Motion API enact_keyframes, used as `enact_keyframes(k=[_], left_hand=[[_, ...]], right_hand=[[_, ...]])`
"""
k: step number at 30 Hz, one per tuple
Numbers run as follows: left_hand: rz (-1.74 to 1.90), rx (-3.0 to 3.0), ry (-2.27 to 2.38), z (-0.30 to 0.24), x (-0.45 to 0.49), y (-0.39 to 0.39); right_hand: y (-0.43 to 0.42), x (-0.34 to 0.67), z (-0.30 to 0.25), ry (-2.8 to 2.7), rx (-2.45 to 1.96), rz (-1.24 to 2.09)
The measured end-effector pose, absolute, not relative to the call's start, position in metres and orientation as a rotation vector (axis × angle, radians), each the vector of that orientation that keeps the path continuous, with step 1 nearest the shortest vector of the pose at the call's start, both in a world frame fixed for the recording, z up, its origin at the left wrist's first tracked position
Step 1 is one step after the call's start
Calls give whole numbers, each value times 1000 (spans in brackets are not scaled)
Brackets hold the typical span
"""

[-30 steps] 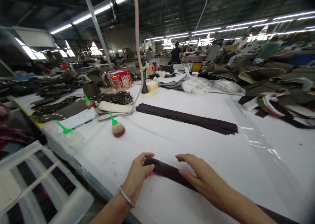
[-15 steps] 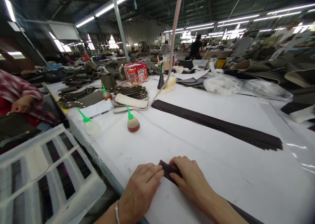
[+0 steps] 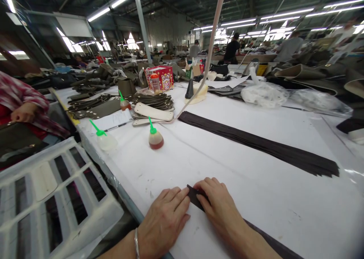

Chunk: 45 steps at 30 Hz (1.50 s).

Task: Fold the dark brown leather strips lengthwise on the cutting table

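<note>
A long dark strip of material [image 3: 195, 198] lies on the white table near its front edge. My right hand [image 3: 216, 205] is closed on the strip just behind its end, thumb on the near side and fingers curled over the far side. My left hand [image 3: 168, 216], with a silver bracelet at the wrist, lies with fingers stretched out and fingertips touching the strip's end. Its thumb sits apart from the fingers. Part of the strip is hidden under my right hand and forearm. Farther back lies a stack of similar dark strips [image 3: 256, 144].
A bottle of reddish-brown liquid [image 3: 156, 139] and a clear one [image 3: 106, 139], both green-tipped, stand left of centre. Behind are stacked pale-faced pieces [image 3: 153, 112], a red box [image 3: 162, 79] and a plastic bag [image 3: 264, 94]. A white slatted crate [image 3: 57, 198] stands left, beside a person's hand [image 3: 26, 112].
The view has shifted slightly, so the things on the table sit farther right. My left thumb now shows apart from its fingers. My right hand keeps its hold on the strip.
</note>
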<state>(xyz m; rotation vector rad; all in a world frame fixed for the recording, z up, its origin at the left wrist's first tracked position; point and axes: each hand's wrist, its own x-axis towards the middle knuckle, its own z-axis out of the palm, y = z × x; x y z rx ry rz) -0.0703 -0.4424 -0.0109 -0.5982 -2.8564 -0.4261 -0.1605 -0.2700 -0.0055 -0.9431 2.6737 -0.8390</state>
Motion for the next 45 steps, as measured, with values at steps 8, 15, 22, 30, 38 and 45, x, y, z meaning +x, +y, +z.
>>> enact_keyframes(k=[8, 15, 22, 30, 38, 45], left_hand=[[-283, -666, -2801, -12, -73, -445], [-245, -665, -2801, -11, -72, -446], [-198, -716, -2792, -13, -71, -448], [-159, -732, -2822, -10, -74, -451], [-180, -735, -2895, -7, -75, -461], [-218, -746, -2909, -3, -77, -470]], right_hand=[[-266, -156, -15, 2695, -1015, -961], [-263, -149, -27, 2754, -1180, -1035], [-261, -146, -29, 2781, -1244, -1047], [-261, -144, -25, 2867, -1392, -842], [-257, -141, -21, 2941, -1561, -537], [-255, -141, -19, 2916, -1572, -452]])
